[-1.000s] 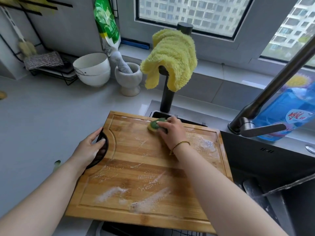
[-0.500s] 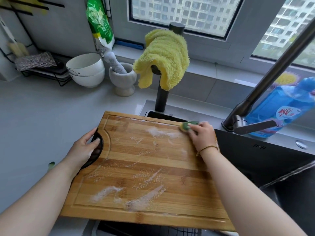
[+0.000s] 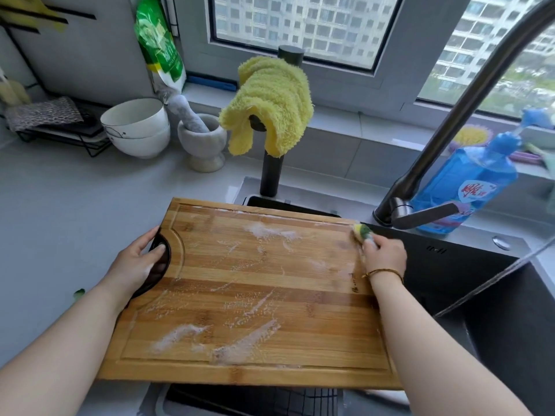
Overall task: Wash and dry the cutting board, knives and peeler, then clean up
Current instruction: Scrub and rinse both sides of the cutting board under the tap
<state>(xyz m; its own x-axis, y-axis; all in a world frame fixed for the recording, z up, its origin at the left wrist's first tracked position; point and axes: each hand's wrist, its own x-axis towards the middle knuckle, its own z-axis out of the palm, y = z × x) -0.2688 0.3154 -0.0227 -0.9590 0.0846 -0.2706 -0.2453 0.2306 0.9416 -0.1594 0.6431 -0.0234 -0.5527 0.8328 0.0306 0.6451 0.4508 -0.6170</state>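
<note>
Sink [image 3: 450,265]: dark basin, set to the right of the grey counter [image 3: 75,205]. Cutting board [image 3: 255,295]: wooden, held roughly level over the sink's left part with its left end above the counter, presumably so suds fall into the basin. The board face carries streaks of foam [image 3: 240,346] at centre, near edge and far edge, none of it rinsed. Left hand [image 3: 138,262]: grips the board's left end with fingers curled into the dark handle cut-out, evidently bracing it against scrubbing pressure. Right hand [image 3: 384,256]: fingers closed round a small yellow-green sponge [image 3: 362,231], pressed on the board's far right corner. Assessment: soaping stage, with rinsing and drying outstanding. Knives and peeler not in view.
</note>
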